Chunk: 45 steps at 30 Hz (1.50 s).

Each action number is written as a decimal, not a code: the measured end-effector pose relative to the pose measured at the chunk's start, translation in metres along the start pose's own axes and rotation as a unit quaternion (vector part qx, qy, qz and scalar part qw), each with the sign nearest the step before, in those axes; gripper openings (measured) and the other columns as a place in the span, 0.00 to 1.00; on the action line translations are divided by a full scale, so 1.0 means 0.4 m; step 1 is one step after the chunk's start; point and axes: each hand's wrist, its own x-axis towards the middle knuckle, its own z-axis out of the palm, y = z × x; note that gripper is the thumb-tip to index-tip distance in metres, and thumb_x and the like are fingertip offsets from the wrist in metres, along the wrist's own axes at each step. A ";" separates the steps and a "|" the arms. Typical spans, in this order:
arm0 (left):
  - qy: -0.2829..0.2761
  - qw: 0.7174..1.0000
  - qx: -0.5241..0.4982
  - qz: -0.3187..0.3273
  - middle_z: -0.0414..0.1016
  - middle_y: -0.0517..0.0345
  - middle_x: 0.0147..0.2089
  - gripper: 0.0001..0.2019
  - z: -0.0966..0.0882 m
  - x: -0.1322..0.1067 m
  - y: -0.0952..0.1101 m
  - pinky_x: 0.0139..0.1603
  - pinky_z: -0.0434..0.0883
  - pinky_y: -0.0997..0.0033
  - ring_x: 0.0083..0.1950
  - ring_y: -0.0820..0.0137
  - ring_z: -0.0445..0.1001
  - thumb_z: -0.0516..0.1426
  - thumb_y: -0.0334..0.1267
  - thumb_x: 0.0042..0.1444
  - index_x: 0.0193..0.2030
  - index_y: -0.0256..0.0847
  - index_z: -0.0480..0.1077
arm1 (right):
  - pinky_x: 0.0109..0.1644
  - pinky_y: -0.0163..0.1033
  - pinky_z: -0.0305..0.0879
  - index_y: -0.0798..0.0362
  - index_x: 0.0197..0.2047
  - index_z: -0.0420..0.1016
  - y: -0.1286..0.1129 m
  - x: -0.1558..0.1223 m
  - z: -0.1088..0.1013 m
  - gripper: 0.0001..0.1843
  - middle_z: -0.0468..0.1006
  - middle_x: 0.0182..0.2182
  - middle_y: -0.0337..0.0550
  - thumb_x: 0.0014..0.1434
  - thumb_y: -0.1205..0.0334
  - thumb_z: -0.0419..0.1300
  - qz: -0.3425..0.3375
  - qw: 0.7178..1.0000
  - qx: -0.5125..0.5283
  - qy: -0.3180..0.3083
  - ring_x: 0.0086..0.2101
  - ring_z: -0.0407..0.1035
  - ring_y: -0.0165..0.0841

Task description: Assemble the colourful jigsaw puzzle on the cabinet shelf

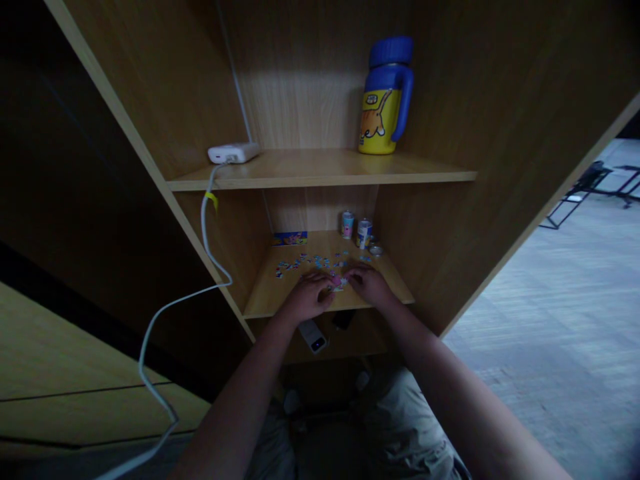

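On the lower shelf, a small joined cluster of pink and pale jigsaw pieces [337,281] lies between my two hands. My left hand [309,295] is at its left side, fingers bent and fingertips at the cluster's edge, the thumb nearer the front. From the right, my right hand [369,283] pinches at the cluster's other edge, its fingers bent together. What exactly lies under the fingertips is small and partly hidden. Behind the hands, loose blue and white jigsaw pieces [320,261] are spread across the shelf.
Two small printed cans [347,225] stand at the back right, beside small round lids [375,250]. A colourful card [290,239] leans back left. Above are a blue-yellow jug [381,110] and a white device [234,153] with a cable [163,308]. A phone [313,337] lies below.
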 end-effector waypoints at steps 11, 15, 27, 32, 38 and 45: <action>0.008 1.000 0.001 0.004 0.85 0.53 0.64 0.13 -0.006 -0.002 0.008 0.74 0.74 0.42 0.68 0.55 0.80 0.64 0.36 0.69 0.59 0.51 0.80 | 0.65 0.50 0.74 0.47 0.49 0.87 0.014 -0.001 0.011 0.11 0.87 0.49 0.49 0.70 0.67 0.63 0.024 0.999 -0.012 0.034 0.54 0.80 0.44; -0.003 1.000 0.003 0.013 0.83 0.53 0.68 0.19 -0.008 -0.003 0.011 0.76 0.72 0.42 0.72 0.55 0.78 0.64 0.38 0.69 0.65 0.53 0.79 | 0.63 0.51 0.75 0.46 0.47 0.88 0.014 0.000 0.016 0.06 0.86 0.48 0.49 0.69 0.61 0.68 0.003 0.999 -0.039 0.009 0.52 0.80 0.45; -0.024 0.999 0.019 0.011 0.84 0.54 0.67 0.17 -0.001 -0.002 0.002 0.76 0.72 0.42 0.71 0.55 0.79 0.64 0.43 0.71 0.65 0.54 0.80 | 0.49 0.43 0.76 0.47 0.43 0.83 0.018 0.001 0.004 0.07 0.88 0.39 0.43 0.70 0.56 0.64 0.060 0.995 0.075 -0.001 0.39 0.81 0.38; -0.031 0.999 -0.006 0.029 0.85 0.56 0.67 0.18 -0.012 -0.002 0.013 0.76 0.72 0.43 0.70 0.56 0.80 0.64 0.40 0.70 0.65 0.56 0.81 | 0.52 0.44 0.79 0.48 0.46 0.84 0.023 0.005 0.005 0.09 0.90 0.43 0.46 0.68 0.54 0.66 0.086 0.988 0.130 0.008 0.43 0.84 0.39; -0.043 0.998 -0.014 0.039 0.84 0.58 0.68 0.17 -0.020 0.003 0.021 0.75 0.73 0.43 0.70 0.56 0.80 0.63 0.42 0.73 0.65 0.58 0.81 | 0.54 0.45 0.79 0.46 0.48 0.86 0.019 0.006 0.003 0.08 0.91 0.43 0.44 0.70 0.58 0.65 0.078 0.989 0.127 -0.018 0.43 0.85 0.39; -0.044 0.998 -0.012 0.034 0.84 0.59 0.68 0.17 -0.017 0.000 0.021 0.75 0.73 0.45 0.70 0.57 0.80 0.63 0.42 0.73 0.65 0.58 0.81 | 0.55 0.45 0.78 0.45 0.47 0.88 0.022 0.005 0.007 0.09 0.91 0.44 0.41 0.71 0.61 0.64 0.065 0.991 0.108 -0.034 0.45 0.85 0.39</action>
